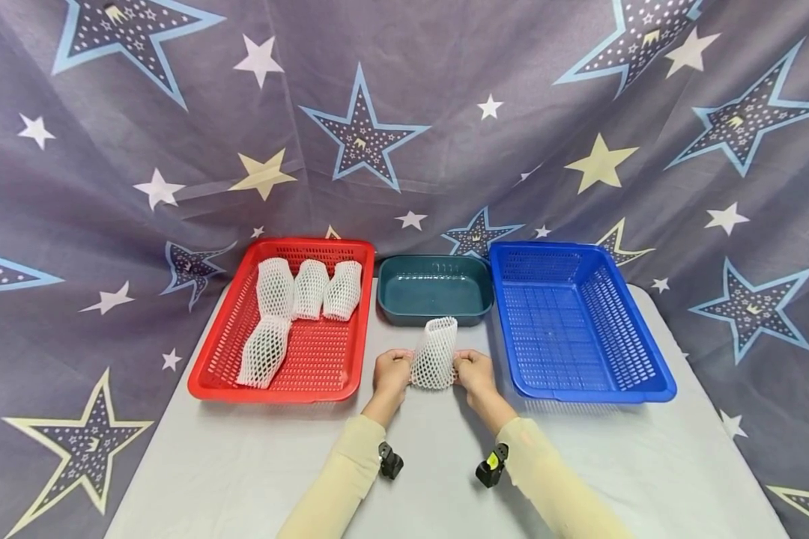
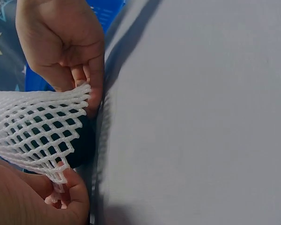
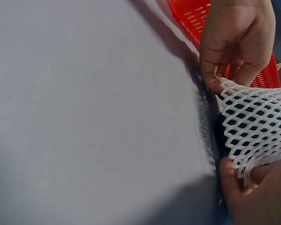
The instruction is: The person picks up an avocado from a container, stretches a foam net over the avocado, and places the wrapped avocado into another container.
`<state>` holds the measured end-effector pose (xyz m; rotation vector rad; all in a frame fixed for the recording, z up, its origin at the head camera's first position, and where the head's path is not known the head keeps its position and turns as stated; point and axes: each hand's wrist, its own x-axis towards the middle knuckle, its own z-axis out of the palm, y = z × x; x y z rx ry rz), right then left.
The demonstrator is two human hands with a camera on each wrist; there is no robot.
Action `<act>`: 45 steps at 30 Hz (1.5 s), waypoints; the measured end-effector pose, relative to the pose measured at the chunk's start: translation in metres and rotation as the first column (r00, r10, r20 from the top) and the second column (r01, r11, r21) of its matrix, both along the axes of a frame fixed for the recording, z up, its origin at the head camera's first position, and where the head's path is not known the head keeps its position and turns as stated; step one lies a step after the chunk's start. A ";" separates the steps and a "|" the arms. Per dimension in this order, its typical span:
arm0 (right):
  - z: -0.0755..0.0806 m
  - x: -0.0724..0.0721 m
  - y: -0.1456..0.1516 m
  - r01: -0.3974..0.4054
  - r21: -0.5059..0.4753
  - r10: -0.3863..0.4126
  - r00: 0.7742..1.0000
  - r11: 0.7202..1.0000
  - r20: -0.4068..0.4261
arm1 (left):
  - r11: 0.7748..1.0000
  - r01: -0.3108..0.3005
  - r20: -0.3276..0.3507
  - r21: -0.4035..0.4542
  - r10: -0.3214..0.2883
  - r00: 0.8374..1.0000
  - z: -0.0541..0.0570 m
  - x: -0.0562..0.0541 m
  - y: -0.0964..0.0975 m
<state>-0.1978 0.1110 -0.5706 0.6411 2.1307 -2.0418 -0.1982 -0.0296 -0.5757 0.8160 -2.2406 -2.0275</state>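
A white foam fruit net [image 1: 434,355] stands up between the two hands, its open mesh end toward the person. My left hand [image 1: 392,372] pinches the left side of its near edge between thumb and fingers. On the opposite side, my right hand [image 1: 475,372] pinches the same edge, drawing the mouth wide. In the left wrist view, dark green shows through the mesh of the net [image 2: 42,129]. The right wrist view shows the edge of the net [image 3: 255,122] stretched between both hands.
At left, a red basket [image 1: 279,394] holds several white foam nets [image 1: 276,288]. A dark green basin [image 1: 435,288] stands just beyond the hands. To the right is a blue basket [image 1: 546,322]. All rest on a table with a pale cloth [image 1: 438,464], before a star-patterned curtain [image 1: 445,150].
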 end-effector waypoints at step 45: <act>-0.002 0.010 0.004 -0.152 0.115 0.164 0.981 0.982 -0.099 | 0.958 0.287 -0.035 -0.006 -0.287 0.957 -0.003 0.011 -0.014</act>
